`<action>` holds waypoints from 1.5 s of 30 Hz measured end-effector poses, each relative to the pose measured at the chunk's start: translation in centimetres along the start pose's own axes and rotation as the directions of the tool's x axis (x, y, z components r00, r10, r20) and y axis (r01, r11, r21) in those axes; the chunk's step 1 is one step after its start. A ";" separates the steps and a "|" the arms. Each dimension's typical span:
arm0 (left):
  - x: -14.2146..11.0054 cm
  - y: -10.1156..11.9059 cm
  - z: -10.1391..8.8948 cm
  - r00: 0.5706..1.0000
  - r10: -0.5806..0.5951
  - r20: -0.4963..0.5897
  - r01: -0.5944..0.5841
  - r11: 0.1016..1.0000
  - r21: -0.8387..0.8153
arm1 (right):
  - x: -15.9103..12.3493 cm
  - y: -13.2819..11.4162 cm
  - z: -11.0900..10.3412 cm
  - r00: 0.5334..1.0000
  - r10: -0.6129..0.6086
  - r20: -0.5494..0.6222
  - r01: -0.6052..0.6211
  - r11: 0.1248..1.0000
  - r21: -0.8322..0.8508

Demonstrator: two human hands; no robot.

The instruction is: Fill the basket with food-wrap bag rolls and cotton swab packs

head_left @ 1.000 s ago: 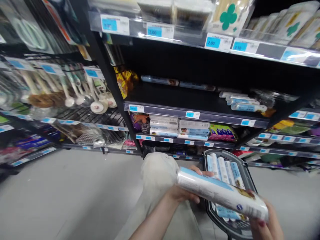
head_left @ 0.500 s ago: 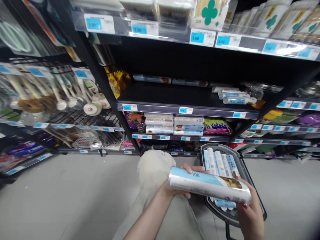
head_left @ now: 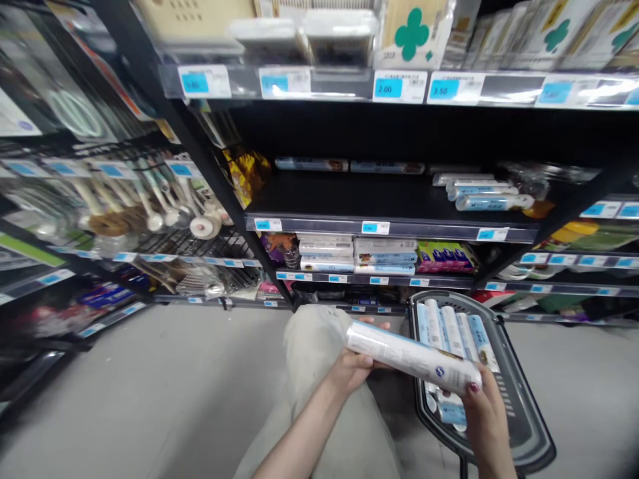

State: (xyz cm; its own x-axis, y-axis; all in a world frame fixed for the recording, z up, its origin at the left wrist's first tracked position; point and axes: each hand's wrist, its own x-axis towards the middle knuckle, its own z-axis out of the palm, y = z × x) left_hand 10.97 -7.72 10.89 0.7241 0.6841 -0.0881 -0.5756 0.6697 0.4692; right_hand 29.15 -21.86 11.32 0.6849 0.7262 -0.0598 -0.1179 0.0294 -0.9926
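A long white roll of plastic food bags (head_left: 409, 356), with a blue panel and a round blue mark, is held level over my knee and the basket's near-left side. My left hand (head_left: 353, 369) grips its left end, thumb in front and fingers behind. Around the right end my right hand (head_left: 485, 409) is closed, thumb on the front. Below and behind it stands a dark grey shopping basket (head_left: 532, 399) on the floor. Several similar rolls (head_left: 452, 332) lie in the basket, some partly hidden by the held roll and my right hand.
Ahead, the middle shelf (head_left: 319, 199) bears a few rolls at its back and right. Stacked rolls (head_left: 327, 254) and pink-green packs (head_left: 444, 256) sit one shelf lower. Kitchen brushes and ladles (head_left: 150, 206) hang at left. My bent knee (head_left: 317, 339) is beside the basket.
The roll has turned about its length between my hands: the "100" panel showed half a second ago, and the side with the round mark faces me now. Both hands still hold it.
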 end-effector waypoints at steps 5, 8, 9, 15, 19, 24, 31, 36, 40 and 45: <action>0.9 -0.3 -0.6 1.000 -0.030 0.000 0.030 0.999 -0.031 | 1.8 -0.5 0.2 0.994 0.081 0.075 -0.085 0.995 0.047; 1.3 -0.5 -0.9 0.998 -0.054 -0.011 0.054 0.998 -0.041 | 2.6 0.0 -0.1 0.994 0.097 0.059 -0.102 0.990 0.094; 1.4 -0.6 -1.0 0.998 -0.063 -0.030 0.062 0.997 -0.036 | 2.7 0.3 -0.2 0.993 0.100 0.055 -0.105 0.990 0.097; 2.5 -1.0 -1.9 0.985 -0.126 -0.117 0.123 0.992 -0.034 | 2.8 3.0 -1.4 0.995 0.100 -0.009 -0.097 0.982 0.161; 3.3 -1.3 -2.1 0.978 -0.185 -0.097 0.179 0.982 -0.061 | 2.1 3.7 -2.0 0.994 0.104 -0.040 -0.094 0.978 0.186; 3.9 -1.6 -2.0 0.969 -0.241 -0.058 0.236 0.968 -0.079 | 1.0 3.1 -2.7 0.985 0.148 -0.084 -0.126 0.966 0.224; 3.8 -2.0 -1.6 0.948 -0.318 0.003 0.318 0.948 -0.008 | -0.4 2.5 -4.3 0.985 0.113 -0.133 -0.075 0.962 0.262; 3.4 -2.2 -1.5 0.946 -0.324 0.013 0.322 0.944 0.074 | -1.2 1.6 -5.0 0.981 0.114 -0.160 -0.076 0.971 0.226; 3.1 -2.1 -1.5 0.947 -0.321 0.016 0.318 0.943 0.102 | -1.6 1.1 -4.9 0.979 0.115 -0.170 -0.073 0.970 0.234; 2.9 -2.0 -1.3 0.946 -0.323 0.020 0.318 0.940 0.126 | -1.9 1.1 -4.8 0.982 0.124 -0.144 -0.084 0.963 0.256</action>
State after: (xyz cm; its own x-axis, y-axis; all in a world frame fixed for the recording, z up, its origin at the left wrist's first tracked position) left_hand 13.72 -6.69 8.56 0.8786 0.4253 -0.2171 -0.2629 0.8103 0.5237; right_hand 31.18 -26.45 9.87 0.7611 0.6181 -0.1968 -0.3553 0.1434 -0.9237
